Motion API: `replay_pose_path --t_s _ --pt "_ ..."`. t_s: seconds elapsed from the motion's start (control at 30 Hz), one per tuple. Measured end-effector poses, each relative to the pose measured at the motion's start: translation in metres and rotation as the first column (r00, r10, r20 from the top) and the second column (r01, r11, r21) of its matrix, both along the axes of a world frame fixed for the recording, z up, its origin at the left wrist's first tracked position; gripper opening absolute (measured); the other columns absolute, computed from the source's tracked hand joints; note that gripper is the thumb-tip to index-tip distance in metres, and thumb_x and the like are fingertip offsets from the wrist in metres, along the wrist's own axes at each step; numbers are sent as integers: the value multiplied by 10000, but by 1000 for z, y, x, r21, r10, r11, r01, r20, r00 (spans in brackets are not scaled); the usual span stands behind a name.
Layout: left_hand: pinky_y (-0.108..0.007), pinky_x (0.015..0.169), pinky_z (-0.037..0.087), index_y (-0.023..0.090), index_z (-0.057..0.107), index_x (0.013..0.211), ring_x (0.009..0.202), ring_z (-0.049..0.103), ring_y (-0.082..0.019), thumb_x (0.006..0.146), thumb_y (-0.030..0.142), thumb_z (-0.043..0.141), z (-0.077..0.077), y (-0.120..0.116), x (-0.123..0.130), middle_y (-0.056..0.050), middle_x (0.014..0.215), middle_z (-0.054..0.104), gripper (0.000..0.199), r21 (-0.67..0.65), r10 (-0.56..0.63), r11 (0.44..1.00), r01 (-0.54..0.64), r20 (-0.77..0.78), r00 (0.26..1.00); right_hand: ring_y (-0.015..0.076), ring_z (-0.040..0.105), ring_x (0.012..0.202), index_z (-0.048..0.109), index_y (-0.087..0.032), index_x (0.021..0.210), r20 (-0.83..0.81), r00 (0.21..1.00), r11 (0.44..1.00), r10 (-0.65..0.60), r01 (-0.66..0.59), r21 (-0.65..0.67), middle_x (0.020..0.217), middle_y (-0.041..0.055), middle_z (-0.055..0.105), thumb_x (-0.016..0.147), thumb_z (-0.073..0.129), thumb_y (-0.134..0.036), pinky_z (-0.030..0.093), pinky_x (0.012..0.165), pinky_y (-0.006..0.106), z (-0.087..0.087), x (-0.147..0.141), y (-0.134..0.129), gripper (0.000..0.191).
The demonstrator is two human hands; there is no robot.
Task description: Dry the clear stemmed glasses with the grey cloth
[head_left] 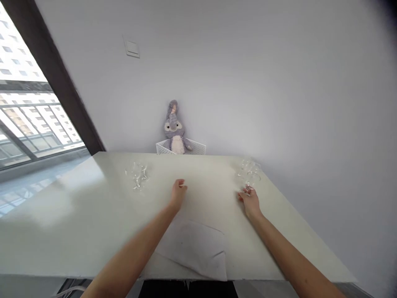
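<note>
My right hand [250,201] is at the near end of a group of clear glasses [249,167] on the right of the table. Its fingertips are on the lowest part of a clear glass [248,187], and the thumb points left. My left hand [178,193] is over the middle of the table, fingers curled with a gap to the thumb, and nothing shows in it. To its left are more clear glasses [138,174]; their transparency makes outlines and number hard to tell. A folded pale cloth [195,248] lies between my forearms near the front edge.
The white table [102,231] meets a plain wall at the back. Behind its far edge, a grey plush toy [176,134] sits in a white perforated basket [198,148]. A window [34,120] with railings outside is at the left; a switch [132,49] is on the wall.
</note>
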State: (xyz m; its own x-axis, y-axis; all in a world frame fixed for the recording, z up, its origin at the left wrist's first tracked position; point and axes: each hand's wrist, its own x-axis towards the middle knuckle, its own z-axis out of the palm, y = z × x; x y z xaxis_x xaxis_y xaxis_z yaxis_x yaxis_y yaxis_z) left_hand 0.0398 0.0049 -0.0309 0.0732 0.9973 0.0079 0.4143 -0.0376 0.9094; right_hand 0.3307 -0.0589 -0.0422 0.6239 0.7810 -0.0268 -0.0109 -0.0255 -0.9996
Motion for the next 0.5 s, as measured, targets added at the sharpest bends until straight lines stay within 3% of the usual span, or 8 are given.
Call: replay_pose_path --t_s 0.07,0.17,0.3,0.4,0.5 --pt "-376 827 372 181 466 1086 1000 475 -227 738 224 457 0 -11 16 -142 1163 465 350 24 32 999 -32 -26 999 138 576 705 453 -218 1036 -18 994 995 104 -104 9 1064 56 506 582 586 -243 462 602 260 0 -22 -3 473" --pt "-323 798 396 221 537 1023 937 505 -194 675 206 549 5 -26 34 -82 1113 528 348 54 -13 998 16 -59 998 166 594 747 476 -198 1036 -48 954 955 296 -296 17 1055 62 537 578 572 -223 474 606 268 4 -57 -9 469" --pt "-264 724 415 233 507 1116 824 538 -150 645 263 611 10 -36 45 -52 1094 571 484 22 -64 997 68 -133 989 146 591 764 416 -224 1165 -80 795 797 601 -604 -10 1130 61 537 550 509 -142 474 636 262 10 -94 -19 628" --pt "-260 695 414 198 538 1069 792 553 -156 623 260 636 11 -37 44 -70 1038 604 461 -1 -13 1000 13 -60 998 137 583 773 403 -256 1182 -89 728 732 680 -681 14 1295 76 392 533 467 -109 476 618 267 12 -110 -26 668" --pt "-262 672 412 155 576 937 769 562 -163 650 217 590 10 -35 36 -85 925 630 294 -11 62 998 -61 52 997 125 587 728 452 -264 1123 -100 728 733 678 -680 24 1280 75 390 534 464 -99 480 596 265 11 -114 -28 611"
